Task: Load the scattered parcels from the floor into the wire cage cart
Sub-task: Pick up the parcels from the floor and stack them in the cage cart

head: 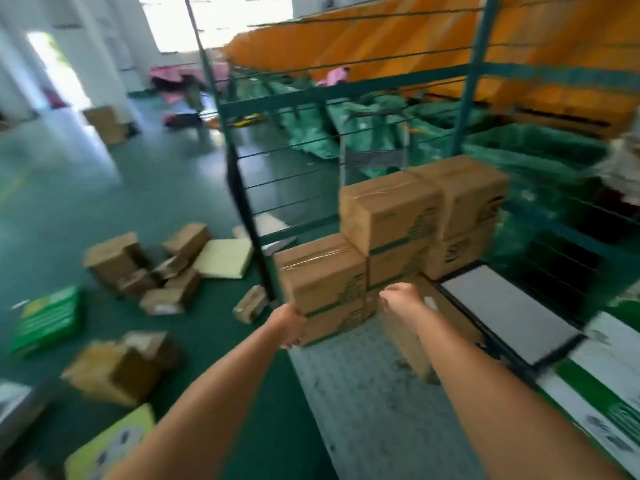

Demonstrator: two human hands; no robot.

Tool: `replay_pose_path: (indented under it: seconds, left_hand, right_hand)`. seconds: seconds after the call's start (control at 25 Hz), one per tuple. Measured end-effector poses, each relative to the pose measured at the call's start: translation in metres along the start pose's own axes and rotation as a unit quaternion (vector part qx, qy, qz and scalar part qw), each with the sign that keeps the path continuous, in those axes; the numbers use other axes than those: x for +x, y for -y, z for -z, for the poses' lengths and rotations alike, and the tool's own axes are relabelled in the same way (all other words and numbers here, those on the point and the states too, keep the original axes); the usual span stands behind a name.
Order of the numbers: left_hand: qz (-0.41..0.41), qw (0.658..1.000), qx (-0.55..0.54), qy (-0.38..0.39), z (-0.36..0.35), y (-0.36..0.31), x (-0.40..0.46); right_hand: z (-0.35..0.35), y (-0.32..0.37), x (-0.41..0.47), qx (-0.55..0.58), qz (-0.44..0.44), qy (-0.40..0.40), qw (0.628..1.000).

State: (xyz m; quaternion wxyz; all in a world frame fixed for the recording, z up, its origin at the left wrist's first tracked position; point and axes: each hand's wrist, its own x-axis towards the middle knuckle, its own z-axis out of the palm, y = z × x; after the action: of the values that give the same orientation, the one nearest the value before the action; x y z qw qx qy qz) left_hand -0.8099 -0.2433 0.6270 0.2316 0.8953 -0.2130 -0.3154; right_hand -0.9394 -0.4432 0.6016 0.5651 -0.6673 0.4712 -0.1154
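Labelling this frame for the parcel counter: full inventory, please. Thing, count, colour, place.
stacked cartons: about five visible, brown with green print, inside the cart, two layers
wire cage cart: one, dark green frame, right half of view, grey floor panel
floor parcels: roughly a dozen, brown, scattered on the green floor, left
flat pale box: one, cream, floor by the cart's corner post
green printed box: one, green, floor far left
green sacks: a heap, green, behind the cart
left hand: grips the near carton's lower left corner
right hand: fingers curled, beside that carton; contact unclear
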Motion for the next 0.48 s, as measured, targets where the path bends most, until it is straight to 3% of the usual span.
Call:
replay_pose_path:
  seconds: [0.2,0.48]
  left_hand:
    - [0.109,0.99,-0.067,-0.066,0.049,0.13,-0.07]
    - [0.201,0.955,-0.158,-0.15,0.109,0.298,-0.157]
  right_hand:
    - [-0.128,0.026,-0.058,-0.059,0.045,0.124,0.989]
    - [-0.313,0.052,-0.162,-0.165,0.05,0.244,0.954]
